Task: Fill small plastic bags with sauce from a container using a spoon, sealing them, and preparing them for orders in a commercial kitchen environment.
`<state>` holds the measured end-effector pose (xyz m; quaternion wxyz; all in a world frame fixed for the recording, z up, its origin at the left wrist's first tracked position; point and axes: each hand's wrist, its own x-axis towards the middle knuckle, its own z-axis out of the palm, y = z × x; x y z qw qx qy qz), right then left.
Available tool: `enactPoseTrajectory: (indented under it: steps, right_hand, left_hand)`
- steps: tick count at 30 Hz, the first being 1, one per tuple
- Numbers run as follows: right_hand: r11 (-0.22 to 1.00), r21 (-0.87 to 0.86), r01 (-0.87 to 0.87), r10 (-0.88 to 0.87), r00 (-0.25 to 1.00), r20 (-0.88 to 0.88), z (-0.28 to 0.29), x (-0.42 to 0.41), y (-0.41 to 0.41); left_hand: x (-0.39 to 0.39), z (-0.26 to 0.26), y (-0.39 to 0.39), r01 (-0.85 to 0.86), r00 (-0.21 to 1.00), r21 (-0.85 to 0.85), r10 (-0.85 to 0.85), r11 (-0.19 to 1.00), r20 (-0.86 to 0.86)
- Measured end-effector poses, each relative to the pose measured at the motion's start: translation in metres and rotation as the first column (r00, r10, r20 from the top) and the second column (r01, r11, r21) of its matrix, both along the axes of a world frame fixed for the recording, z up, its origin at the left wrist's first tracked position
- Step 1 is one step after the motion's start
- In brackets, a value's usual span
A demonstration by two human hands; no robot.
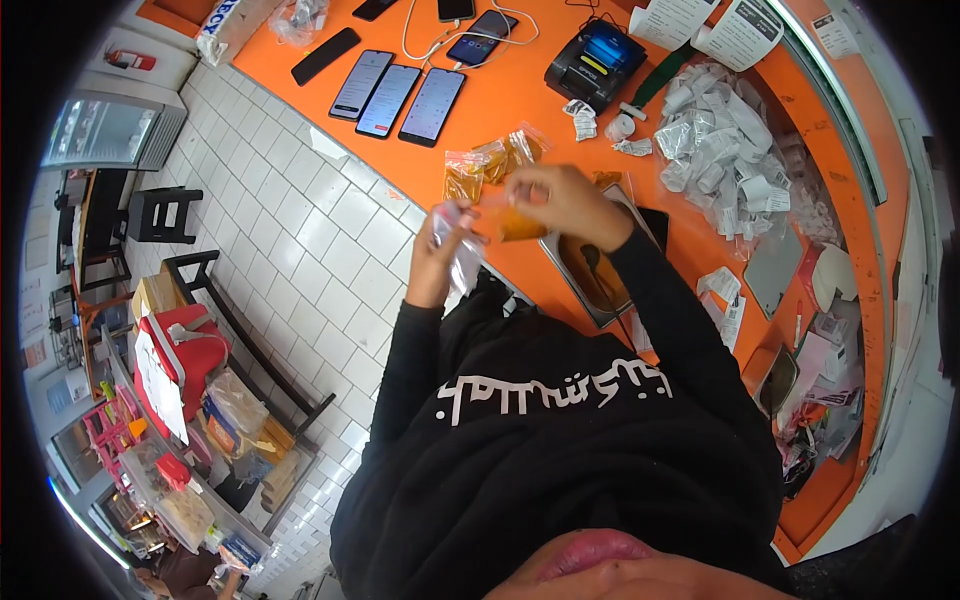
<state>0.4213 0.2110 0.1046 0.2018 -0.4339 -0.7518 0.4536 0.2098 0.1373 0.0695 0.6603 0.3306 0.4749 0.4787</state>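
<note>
My left hand (pixel 431 262) grips clear plastic zip bags (pixel 466 262) in front of my body, at the counter's edge. My right hand (pixel 566 202) is just to the right, its fingertips pinched on the top of a small zip bag (pixel 521 225) with orange-yellow contents, blurred. Under my right forearm lies a rectangular metal pan (pixel 551 251) holding brown-orange liquid, with a dark-handled ladle (pixel 592 259) in it. Beyond my hands, several filled zip bags (pixel 463 176) of the same orange-yellow stuff lie on the orange counter (pixel 360 161).
Several smartphones (pixel 431 105) and a white cable (pixel 420 52) lie at the far left of the counter. A black receipt printer (pixel 596 64) stands at the back. Rolled paper slips fill a clear plastic bag (pixel 720 142) on the right. Behind the tiled floor (pixel 300 225) stands a black stool (pixel 161 214).
</note>
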Motion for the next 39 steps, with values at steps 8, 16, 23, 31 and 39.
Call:
enactPoseTrajectory:
  steps: [8, 16, 23, 31, 39]
  right_hand:
    - [0.976, 0.135, 0.171, -0.139, 0.966, -0.218, 0.016, -0.034, -0.033]
    - [0.922, -0.199, 0.331, -0.375, 0.893, -0.249, 0.014, -0.013, -0.065]
    - [0.919, -0.178, 0.353, -0.392, 0.871, -0.296, 0.019, 0.018, -0.093]
    - [0.821, -0.523, 0.230, -0.505, 0.718, -0.478, 0.008, 0.060, -0.124]
    - [0.748, -0.662, 0.047, -0.612, 0.432, -0.662, 0.026, 0.095, -0.153]
  left_hand:
    - [-0.001, 0.013, -0.003, -0.128, 0.718, -0.111, 0.169, 0.986, 0.676]
    - [0.024, 0.022, -0.012, -0.043, 0.715, -0.115, 0.110, 0.993, 0.690]
    - [0.043, 0.013, -0.029, 0.040, 0.915, -0.115, 0.010, 0.993, 0.403]
    - [0.066, 0.020, -0.048, 0.114, 0.898, -0.078, -0.069, 0.990, 0.435]
    - [0.067, -0.007, -0.072, 0.283, 0.505, -0.014, -0.136, 0.959, 0.852]
